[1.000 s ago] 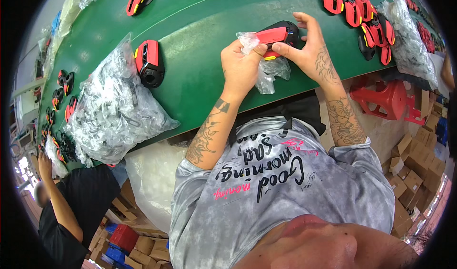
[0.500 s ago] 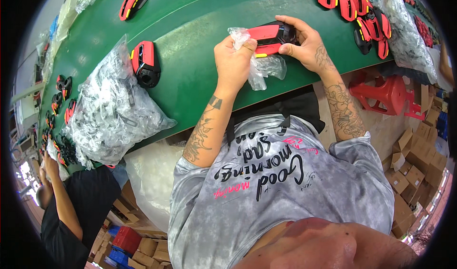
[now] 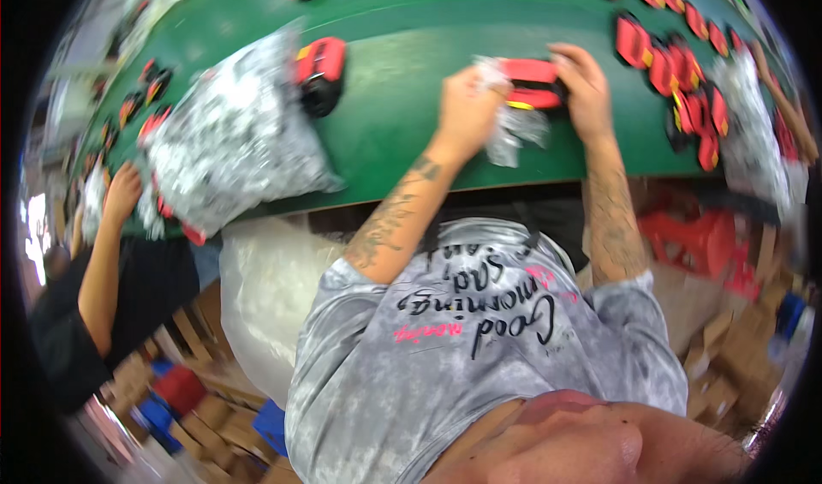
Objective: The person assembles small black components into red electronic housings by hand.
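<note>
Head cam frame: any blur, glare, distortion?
Head view: apparent motion blur softens the left hand, right hand and red-and-black part; head view: glints speckle the clear bag, far-left patch blown out; head view: fisheye bends the green table toward the black rim.

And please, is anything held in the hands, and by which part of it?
Yes, a red-and-black plastic housing. The left hand grips its left end, with crumpled clear plastic; the right hand holds its right end.
</note>
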The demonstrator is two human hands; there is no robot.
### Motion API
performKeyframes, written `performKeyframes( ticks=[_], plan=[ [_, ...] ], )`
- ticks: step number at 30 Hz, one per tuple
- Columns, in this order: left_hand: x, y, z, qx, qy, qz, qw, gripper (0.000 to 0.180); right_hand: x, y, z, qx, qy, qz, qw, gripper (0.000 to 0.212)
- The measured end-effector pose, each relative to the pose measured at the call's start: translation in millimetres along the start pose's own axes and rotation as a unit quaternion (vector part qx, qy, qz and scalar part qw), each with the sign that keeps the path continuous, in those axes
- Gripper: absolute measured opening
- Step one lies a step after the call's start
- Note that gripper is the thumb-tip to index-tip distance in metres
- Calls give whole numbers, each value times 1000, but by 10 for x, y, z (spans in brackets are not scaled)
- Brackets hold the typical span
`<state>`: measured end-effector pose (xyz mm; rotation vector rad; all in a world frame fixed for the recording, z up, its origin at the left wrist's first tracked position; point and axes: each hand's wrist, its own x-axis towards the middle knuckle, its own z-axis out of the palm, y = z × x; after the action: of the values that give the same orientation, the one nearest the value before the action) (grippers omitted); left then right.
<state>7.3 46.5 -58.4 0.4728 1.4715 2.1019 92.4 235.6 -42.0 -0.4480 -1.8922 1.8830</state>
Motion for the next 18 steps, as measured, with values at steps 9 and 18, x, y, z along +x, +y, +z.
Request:
performKeyframes(
  ticks=[9,18],
  plan=[
    [-162,18,28,47,33,62,996,9,-690,-328,-268,-438,-13,-115,892,40],
    [-793,670,-383,156,17,73,985,22,721,211,487,-279,30,-149,948,36]
  ],
)
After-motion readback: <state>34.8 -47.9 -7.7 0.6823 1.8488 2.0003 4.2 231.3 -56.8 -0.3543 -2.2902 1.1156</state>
